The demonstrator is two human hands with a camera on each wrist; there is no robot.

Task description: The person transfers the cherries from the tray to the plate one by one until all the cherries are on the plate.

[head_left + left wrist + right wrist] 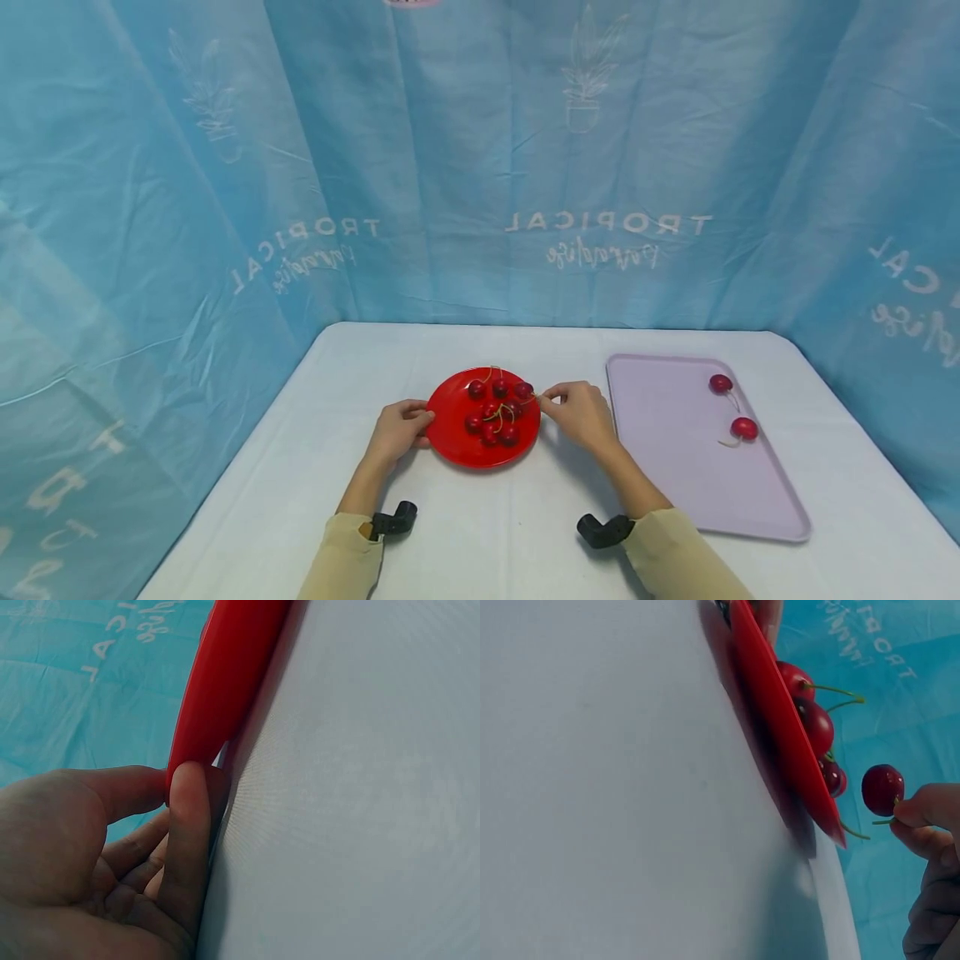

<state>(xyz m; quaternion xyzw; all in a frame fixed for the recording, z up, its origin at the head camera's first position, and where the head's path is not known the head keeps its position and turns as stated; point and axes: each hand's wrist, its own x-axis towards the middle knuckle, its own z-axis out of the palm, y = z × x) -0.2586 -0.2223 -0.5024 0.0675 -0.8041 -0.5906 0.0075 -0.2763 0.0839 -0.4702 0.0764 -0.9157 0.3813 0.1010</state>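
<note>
Head view: right hand [581, 414] pinches the thin stem of a cherry [523, 389] at the right edge of the red plate [452, 442], the fruit hanging just over the rim. Left hand [397, 429] grips the plate's left edge, thumb on top. More cherries [491, 414] lie in a loose cluster on the plate, stems tangled. A lilac tray [675, 467] sits just to the right with two cherries [721, 383] on it, apart from each other. White cloth covers the table [495, 533]; a blue printed curtain [480, 167] hangs behind. Left wrist view: thumb and fingers [187, 825] clamp the plate rim [225, 675], which looks smooth, glossy and rigid, probably hard plastic. Right wrist view: the cherry [883, 789] hangs clear of the plate [780, 727], its green stem caught between the fingertips [930, 806]; the skin is dark, shiny and round. Judgement: the cherry is very light, firm but easily bruised, with slick skin; the stem is the sensible hold, though it is thin and could snap or pull free if tugged against tangled neighbours. The plate looks light and liable to slide on cloth, hence the steadying grip.
</note>
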